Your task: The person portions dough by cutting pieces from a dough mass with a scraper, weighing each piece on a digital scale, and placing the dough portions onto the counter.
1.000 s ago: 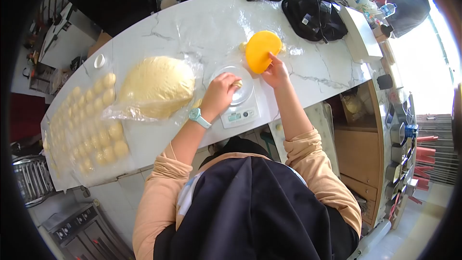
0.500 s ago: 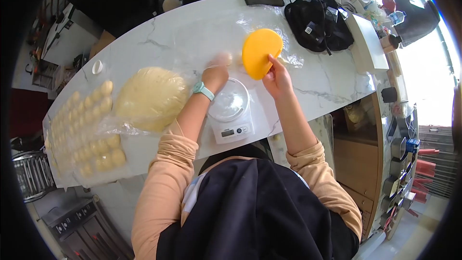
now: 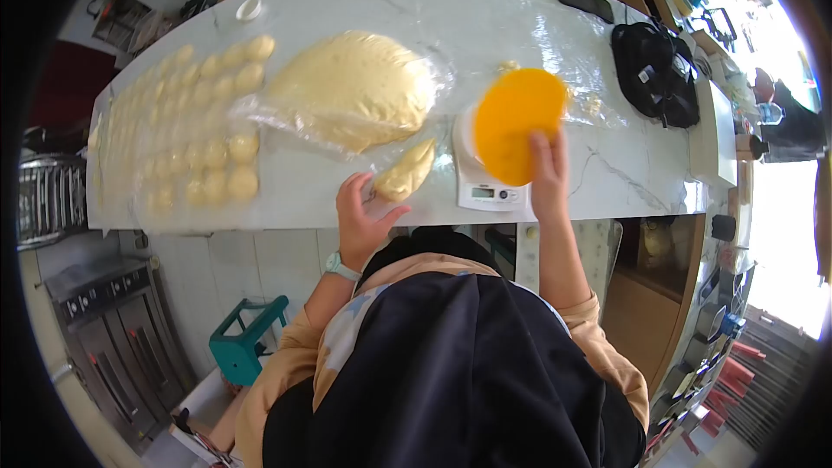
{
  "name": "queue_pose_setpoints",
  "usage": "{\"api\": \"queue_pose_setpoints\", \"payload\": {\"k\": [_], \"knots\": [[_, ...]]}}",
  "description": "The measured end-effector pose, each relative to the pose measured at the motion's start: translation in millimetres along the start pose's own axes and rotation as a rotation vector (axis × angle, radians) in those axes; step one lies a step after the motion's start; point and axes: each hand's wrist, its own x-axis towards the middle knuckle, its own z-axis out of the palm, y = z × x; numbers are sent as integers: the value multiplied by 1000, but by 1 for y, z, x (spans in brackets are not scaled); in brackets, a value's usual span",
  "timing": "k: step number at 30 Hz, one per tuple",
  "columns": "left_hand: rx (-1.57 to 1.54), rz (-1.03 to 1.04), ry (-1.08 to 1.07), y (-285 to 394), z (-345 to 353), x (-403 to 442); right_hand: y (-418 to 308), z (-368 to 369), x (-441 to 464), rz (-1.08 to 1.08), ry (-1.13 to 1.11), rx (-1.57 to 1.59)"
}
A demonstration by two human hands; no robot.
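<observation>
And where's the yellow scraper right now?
In the head view, the yellow scraper is right of centre, held in the right hand and hiding part of the white scale.

Elongated dough [image 3: 406, 172] lies left of an orange scraper [image 3: 513, 120].

The place looks like a kitchen or small bakery workroom; which of the two cannot be told. A long white, grey-veined surface [image 3: 641, 182] carries rows of round, pale-yellow dough balls [image 3: 242, 149], a large, pale-yellow dough mound [image 3: 355, 91] in clear plastic and a white digital scale [image 3: 490, 198], while a dark-grey metal appliance [image 3: 123, 329] with double doors and knobs stands nearby.
</observation>
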Motion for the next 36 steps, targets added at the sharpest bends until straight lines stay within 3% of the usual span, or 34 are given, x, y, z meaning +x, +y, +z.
{"api": "queue_pose_setpoints", "payload": {"k": [2, 3, 4, 7, 10, 15, 17, 19, 21, 23, 26, 29, 30, 33, 36], "knots": [[135, 101, -43, -4, -5, -1, 4, 37, -7, 123, -299, -559], [104, 89, -38, -11, -4, -2, 7, 57, -9, -91, -458, -741], [71, 80, -37, -17, 0, -4, 1, 78, -11, -91, -554, -898], [-9, 68, -43, -25, 0, -5, -2, 124, -9, -105, -769, -1210], [-102, 0, -66, -23, -9, -3, 36, 145, -22, -87, -786, -1300], [-288, -148, -227, -23, -16, -8, 110, 92, -74, -401, -400, -831], [-378, -228, -186, -4, -18, -3, 120, 76, -81, -505, -228, -679], [-539, -384, -353, -10, -8, 10, 100, 68, -76, -680, 32, -662], [-689, -485, -522, -8, 3, 32, 74, 58, -76, -401, 253, -489], [-835, -509, -673, 18, 17, 74, 52, 46, -66, -451, 409, -451], [-1307, -633, -683, 49, 50, 106, 39, 19, -58, -511, 570, -401], [-1319, -704, -706, 53, 72, 109, 26, 5, -62, -524, 652, -373], [-1286, -674, -647, 50, 72, 103, 22, 0, -65, -533, 675, -371], [-934, -331, -476, 35, 61, 82, 22, -18, -74, -544, 768, -476], [-431, 111, -127, 24, 43, 76, 24, -27, -83, -516, 828, -489]]}}
